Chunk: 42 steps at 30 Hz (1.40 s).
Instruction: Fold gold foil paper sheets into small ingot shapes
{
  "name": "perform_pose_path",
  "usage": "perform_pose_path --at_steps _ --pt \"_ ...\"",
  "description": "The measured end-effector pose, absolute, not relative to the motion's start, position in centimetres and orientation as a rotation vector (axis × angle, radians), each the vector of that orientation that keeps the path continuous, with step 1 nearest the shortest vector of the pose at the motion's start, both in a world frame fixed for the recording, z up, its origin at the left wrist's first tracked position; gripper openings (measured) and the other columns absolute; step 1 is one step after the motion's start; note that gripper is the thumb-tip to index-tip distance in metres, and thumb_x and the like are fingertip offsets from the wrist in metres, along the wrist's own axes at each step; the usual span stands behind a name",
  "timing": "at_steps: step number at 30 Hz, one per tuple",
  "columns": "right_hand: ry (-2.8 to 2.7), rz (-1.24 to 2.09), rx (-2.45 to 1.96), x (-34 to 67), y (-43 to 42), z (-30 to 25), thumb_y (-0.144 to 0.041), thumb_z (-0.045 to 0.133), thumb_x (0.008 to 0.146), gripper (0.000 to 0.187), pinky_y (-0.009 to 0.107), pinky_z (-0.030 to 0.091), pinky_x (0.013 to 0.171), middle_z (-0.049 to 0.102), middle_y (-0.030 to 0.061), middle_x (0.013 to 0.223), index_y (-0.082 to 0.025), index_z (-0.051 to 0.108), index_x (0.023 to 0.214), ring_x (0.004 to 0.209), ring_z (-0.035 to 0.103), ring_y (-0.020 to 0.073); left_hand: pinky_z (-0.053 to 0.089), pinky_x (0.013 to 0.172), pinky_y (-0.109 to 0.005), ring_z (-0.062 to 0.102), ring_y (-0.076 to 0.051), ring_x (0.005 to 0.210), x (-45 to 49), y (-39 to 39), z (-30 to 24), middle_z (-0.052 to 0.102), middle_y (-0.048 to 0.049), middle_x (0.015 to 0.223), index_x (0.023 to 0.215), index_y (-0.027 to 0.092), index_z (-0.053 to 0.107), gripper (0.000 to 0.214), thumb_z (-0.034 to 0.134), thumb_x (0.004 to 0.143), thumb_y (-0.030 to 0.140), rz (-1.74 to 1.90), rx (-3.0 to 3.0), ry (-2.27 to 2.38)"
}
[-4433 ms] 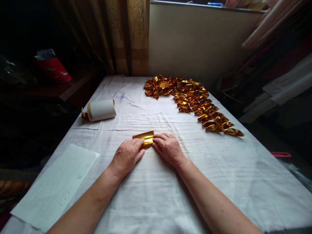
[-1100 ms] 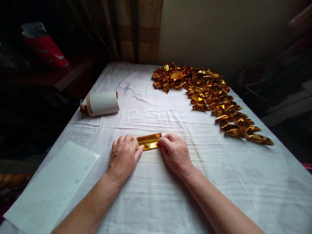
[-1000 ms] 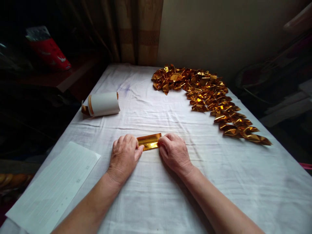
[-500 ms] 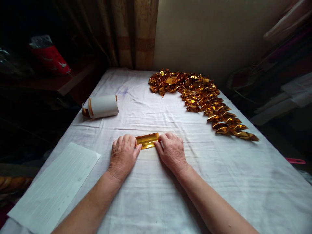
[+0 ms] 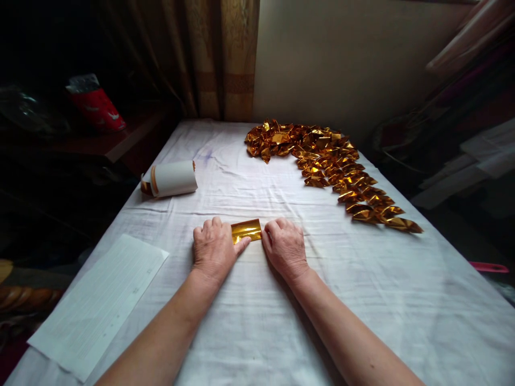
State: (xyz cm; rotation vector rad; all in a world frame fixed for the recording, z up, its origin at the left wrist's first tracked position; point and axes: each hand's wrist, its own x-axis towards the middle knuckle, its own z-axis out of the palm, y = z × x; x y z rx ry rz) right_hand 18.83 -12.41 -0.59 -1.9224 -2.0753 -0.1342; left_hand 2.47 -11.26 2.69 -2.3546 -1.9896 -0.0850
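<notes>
A small folded strip of shiny gold foil paper (image 5: 247, 229) lies flat on the table between my hands. My left hand (image 5: 213, 246) covers its left end, the fingers curled and the thumb stretched along the near edge. At the right end, my right hand (image 5: 286, 245) has its fingers bent together, thumb and forefinger at the foil's edge. The fingertips of both hands are partly hidden. Beyond them at the right lies a curved band of folded gold foil pieces (image 5: 341, 171), set in overlapping rows.
A white paper roll (image 5: 175, 178) with gold foil inside lies at the left. Nearer is a sheet of printed paper (image 5: 100, 300). A white cloth (image 5: 362, 311) covers the table. A red container (image 5: 98, 110) stands on dark furniture at the far left.
The foil's near part has been folded over, so the strip looks narrower and smoother. My left hand moved right, its thumb sliding along the near edge. The right hand barely moved.
</notes>
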Motion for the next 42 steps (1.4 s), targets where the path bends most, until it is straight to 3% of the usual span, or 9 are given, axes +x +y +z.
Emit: perform_pose_path --at_steps 11,15,18,24,35,42 --pt "-2.054 -0.089 -1.904 19.1 -12.3 -0.8 -0.027 0.052 0.094 0.016 0.034 0.031 0.075 0.064 0.0075 0.091 -0.019 0.064 0.088 0.087 0.054 0.0227 0.042 0.077 -0.038 0.059 -0.029 0.091 -0.7 -11.9 2.5 0.062 -0.0099 0.094 0.088 0.020 0.063 0.029 0.059 0.087 0.049 -0.046 -2.354 -1.980" --pt "-2.109 -0.040 -1.606 18.7 -13.2 -0.6 -0.017 0.049 0.093 0.024 0.034 0.035 0.088 0.067 0.0090 0.113 -0.018 0.064 0.112 0.104 0.056 0.0220 0.042 0.077 -0.038 0.059 -0.030 0.092 -0.6 -11.9 2.5 0.062 -0.0106 0.095 0.089 0.019 0.062 0.030 0.058 0.088 0.049 -0.048 -2.356 -1.989" --pt "-2.316 0.014 -1.330 17.6 -14.3 -0.4 -0.025 0.045 0.098 0.033 0.035 0.032 0.103 0.061 0.0065 0.134 -0.022 0.059 0.128 0.125 0.049 0.0213 0.042 0.077 -0.040 0.059 -0.031 0.093 -0.6 -11.9 2.6 0.062 -0.0113 0.095 0.089 0.019 0.063 0.032 0.057 0.089 0.050 -0.057 -2.377 -1.987" --pt "-2.459 0.218 -1.456 16.8 -15.7 -0.2 -0.032 0.045 0.099 0.042 0.045 0.026 0.115 0.050 0.0052 0.147 -0.021 0.052 0.139 0.139 0.039 0.0240 0.041 0.082 -0.039 0.059 -0.028 0.095 -1.6 -11.5 2.5 0.061 -0.0081 0.094 0.087 0.020 0.062 0.025 0.060 0.088 0.045 -0.102 -2.452 -2.012" --pt "-2.440 0.297 -1.459 17.5 -15.6 -0.6 -0.037 0.044 0.099 0.045 0.052 0.024 0.117 0.046 0.0051 0.150 -0.023 0.049 0.142 0.142 0.035 0.0274 0.040 0.084 -0.038 0.059 -0.026 0.097 -4.2 -11.4 2.6 0.062 -0.0045 0.095 0.083 0.023 0.060 0.018 0.061 0.087 0.040 -0.124 -2.517 -2.108" --pt "-2.403 0.317 -1.402 17.8 -15.0 -0.1 -0.031 0.050 0.096 0.038 0.053 0.031 0.112 0.055 0.0066 0.143 -0.025 0.057 0.133 0.137 0.043 0.0283 0.041 0.091 -0.038 0.061 -0.022 0.103 -5.6 -10.9 1.3 0.066 -0.0014 0.106 0.102 0.025 0.061 0.020 0.061 0.085 0.036 -0.354 -2.593 -2.143"
